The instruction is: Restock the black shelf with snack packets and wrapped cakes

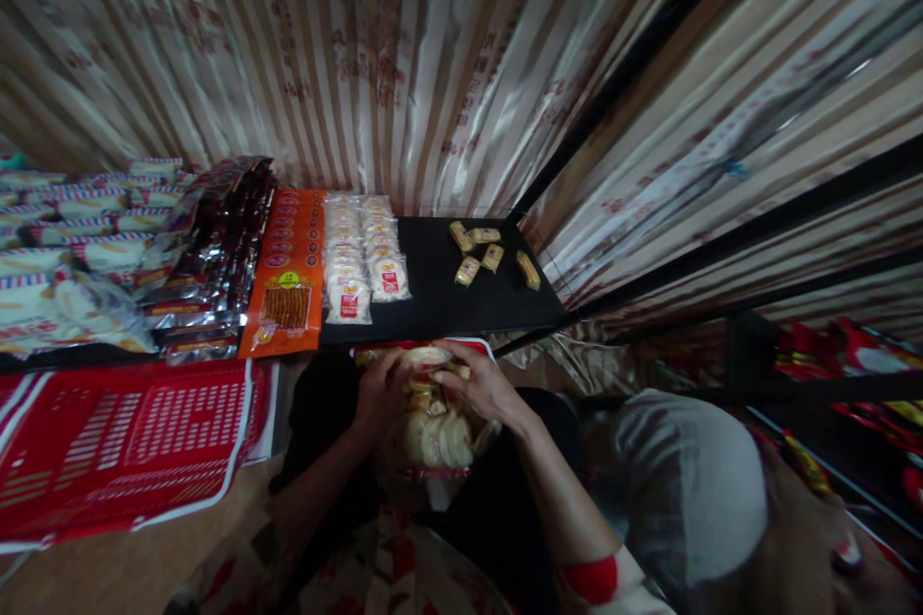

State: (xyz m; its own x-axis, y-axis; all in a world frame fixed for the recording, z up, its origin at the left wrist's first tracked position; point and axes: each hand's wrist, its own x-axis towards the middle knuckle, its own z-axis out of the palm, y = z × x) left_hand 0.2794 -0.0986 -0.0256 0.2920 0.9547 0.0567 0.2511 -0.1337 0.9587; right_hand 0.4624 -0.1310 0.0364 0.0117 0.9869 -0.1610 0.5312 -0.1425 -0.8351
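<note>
Snack bag (pixel 433 437), clear and packed with pale round wafers, sits in the person's lap just below the front edge of the black shelf (pixel 439 293). Both hands close on its top end: the left hand (pixel 379 394) wraps around the left side of the opening with fingers curled, and the right hand (pixel 482 386) lies over the right side, fingers bent across the plastic. The two hands are close together, almost touching above the bag's mouth.

On the shelf behind the hands, five small yellow wrapped snacks (pixel 486 259) lie loose toward the right end. Two rows of white packets with red labels (pixel 364 255) stand to their left, then a row of orange packets (pixel 288 274), then dark shiny packets (pixel 216 245) and, farther left, white and blue ones (pixel 79 221). A red plastic basket (pixel 122 442) lies below the shelf on the left. Striped curtain (pixel 375 58) hangs behind everything.
</note>
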